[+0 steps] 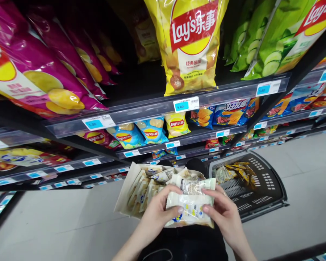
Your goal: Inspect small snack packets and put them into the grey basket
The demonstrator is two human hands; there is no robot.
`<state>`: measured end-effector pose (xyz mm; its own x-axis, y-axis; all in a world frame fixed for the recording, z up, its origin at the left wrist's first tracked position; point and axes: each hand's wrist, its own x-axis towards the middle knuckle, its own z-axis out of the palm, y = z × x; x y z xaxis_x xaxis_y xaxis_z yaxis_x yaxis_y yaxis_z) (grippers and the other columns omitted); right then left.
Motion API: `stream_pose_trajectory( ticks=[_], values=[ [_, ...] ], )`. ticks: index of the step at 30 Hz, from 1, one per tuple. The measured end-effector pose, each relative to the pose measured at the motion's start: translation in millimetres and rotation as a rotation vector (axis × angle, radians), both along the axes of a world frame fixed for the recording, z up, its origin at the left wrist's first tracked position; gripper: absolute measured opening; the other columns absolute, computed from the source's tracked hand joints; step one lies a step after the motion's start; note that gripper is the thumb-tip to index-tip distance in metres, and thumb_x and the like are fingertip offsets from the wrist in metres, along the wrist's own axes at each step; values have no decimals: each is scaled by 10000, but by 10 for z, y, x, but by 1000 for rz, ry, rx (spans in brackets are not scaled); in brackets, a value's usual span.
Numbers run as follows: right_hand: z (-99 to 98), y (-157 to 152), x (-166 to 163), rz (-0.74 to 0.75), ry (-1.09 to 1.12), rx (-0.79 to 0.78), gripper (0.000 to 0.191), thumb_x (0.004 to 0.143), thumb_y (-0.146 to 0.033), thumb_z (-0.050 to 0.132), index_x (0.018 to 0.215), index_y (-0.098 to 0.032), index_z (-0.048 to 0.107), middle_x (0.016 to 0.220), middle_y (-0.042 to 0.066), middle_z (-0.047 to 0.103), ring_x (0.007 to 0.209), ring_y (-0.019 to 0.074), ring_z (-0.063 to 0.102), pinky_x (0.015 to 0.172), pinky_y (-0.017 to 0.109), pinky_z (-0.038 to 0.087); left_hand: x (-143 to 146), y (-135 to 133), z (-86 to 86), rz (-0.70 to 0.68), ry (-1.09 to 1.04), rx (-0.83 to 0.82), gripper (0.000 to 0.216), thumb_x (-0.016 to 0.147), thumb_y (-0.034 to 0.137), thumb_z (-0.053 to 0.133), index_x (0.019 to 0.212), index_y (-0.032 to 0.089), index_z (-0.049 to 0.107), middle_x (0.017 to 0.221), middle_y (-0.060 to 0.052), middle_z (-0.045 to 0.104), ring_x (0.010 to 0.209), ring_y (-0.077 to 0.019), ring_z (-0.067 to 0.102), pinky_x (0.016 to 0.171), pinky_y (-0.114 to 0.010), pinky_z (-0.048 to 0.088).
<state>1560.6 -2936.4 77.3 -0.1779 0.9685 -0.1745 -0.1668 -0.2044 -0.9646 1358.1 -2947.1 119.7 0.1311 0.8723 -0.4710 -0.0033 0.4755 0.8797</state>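
Between both hands I hold a pale snack packet (pixel 191 204), its printed back facing up, with a lengthwise seam across it. My left hand (pixel 161 206) grips its left end, thumb on top. At the right end my right hand (pixel 221 206) pinches it with thumb and fingers. Just behind the packet stands an open cardboard box (pixel 126 181) filled with several similar packets (pixel 143 190). To the right, a dark shopping basket (pixel 266 192) holds pale packets (pixel 222 174) and golden-brown packets (pixel 243 172).
Shelves ahead carry chip bags: a large yellow bag (pixel 194 43), purple bags (pixel 49 72) on the left and green bags (pixel 277 47) on the right. Price tags line the shelf edge (pixel 146 114). Grey floor (pixel 70 221) lies below, and dark-clothed legs (pixel 187 243) are beneath my hands.
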Motion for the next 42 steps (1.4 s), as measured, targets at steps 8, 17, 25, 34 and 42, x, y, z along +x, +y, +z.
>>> stream_pose_trajectory(
  ticks=[8,17,25,34,42],
  values=[
    [-10,-30,3,94,-189,13,214,783,-384,683,937,-240,718,1211,105,483,1033,237,544,738,272,514,54,46,102,-103,445,200,146,703,286,672,733,188,569,869,-38,599,906,-219,548,827,-326,456],
    [60,24,-6,135,-222,54,122,780,-331,675,774,-210,659,950,53,456,730,157,509,538,219,455,143,58,125,-93,407,198,63,715,213,666,689,210,724,953,-63,709,1093,-278,553,977,-383,386],
    [111,-3,79,288,-333,46,60,827,-275,612,862,-230,595,1109,69,405,781,158,509,555,225,457,162,25,54,88,339,205,143,678,148,635,587,202,731,917,-52,688,854,-219,604,708,-287,470],
    [146,-12,75,307,-648,285,67,835,-168,549,801,-221,525,1078,86,412,800,180,537,642,286,517,164,-3,15,102,336,271,145,717,206,669,593,198,743,884,-60,662,823,-209,590,701,-283,439],
    [159,101,103,139,-1034,787,63,809,-244,636,746,-246,645,1099,114,451,1106,381,382,854,575,374,108,-3,20,86,392,243,137,690,208,679,568,207,743,701,-42,688,710,-182,563,662,-264,425]
  ],
)
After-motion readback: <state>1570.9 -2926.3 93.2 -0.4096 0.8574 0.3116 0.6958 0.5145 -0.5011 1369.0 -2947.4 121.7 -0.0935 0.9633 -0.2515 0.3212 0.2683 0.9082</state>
